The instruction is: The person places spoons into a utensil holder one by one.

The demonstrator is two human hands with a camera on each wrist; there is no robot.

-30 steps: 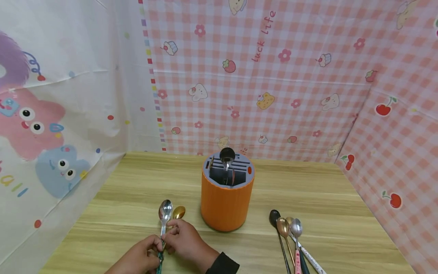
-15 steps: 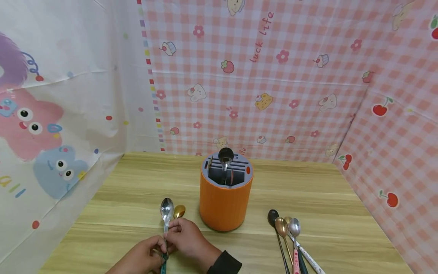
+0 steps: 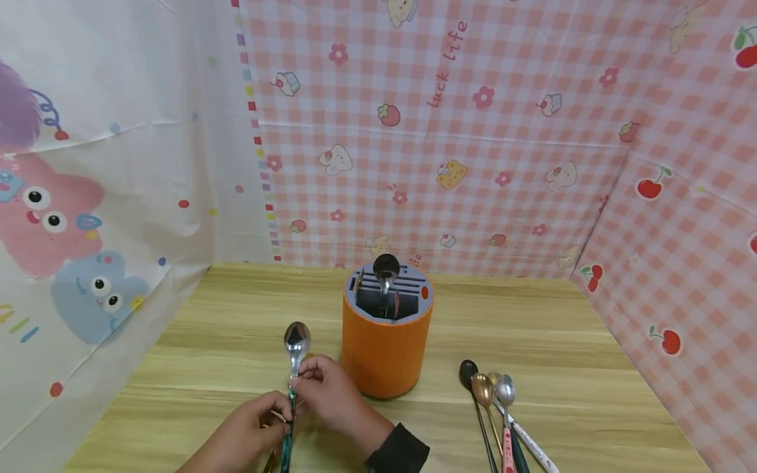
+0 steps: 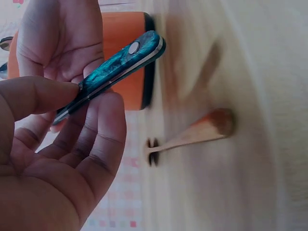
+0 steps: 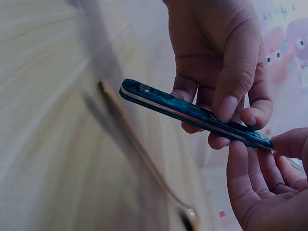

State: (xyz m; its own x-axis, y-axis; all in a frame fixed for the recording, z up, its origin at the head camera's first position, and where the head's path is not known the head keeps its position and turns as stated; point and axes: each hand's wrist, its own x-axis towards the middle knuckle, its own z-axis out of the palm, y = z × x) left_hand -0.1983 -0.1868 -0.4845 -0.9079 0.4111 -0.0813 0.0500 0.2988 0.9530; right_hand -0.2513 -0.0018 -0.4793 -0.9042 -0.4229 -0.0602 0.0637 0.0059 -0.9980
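Note:
A spoon (image 3: 297, 338) with a shiny silver bowl and a marbled teal handle (image 4: 120, 62) is held up by both hands, bowl end pointing away. My left hand (image 3: 254, 427) pinches the handle between thumb and fingers. Nearer the bowl, my right hand (image 3: 337, 397) pinches the spoon at the neck end of the handle. Beneath, a gold-coloured spoon (image 5: 139, 149) lies on the table, apart from the fingers; in the head view the hands hide most of it. It also shows, blurred, in the left wrist view.
An orange cylindrical holder (image 3: 384, 358) with a grey slotted top stands just beyond the right hand, a dark-bowled spoon (image 3: 386, 269) upright in it. Several long-handled spoons (image 3: 483, 391) lie grouped at right on the wood-grain table (image 3: 503, 315). Patterned cloth (image 3: 443, 131) walls surround it.
Both hands have lifted the teal-handled spoon and shifted slightly right and away. The right hand now covers more of the gold spoon. The head view has turned slightly right.

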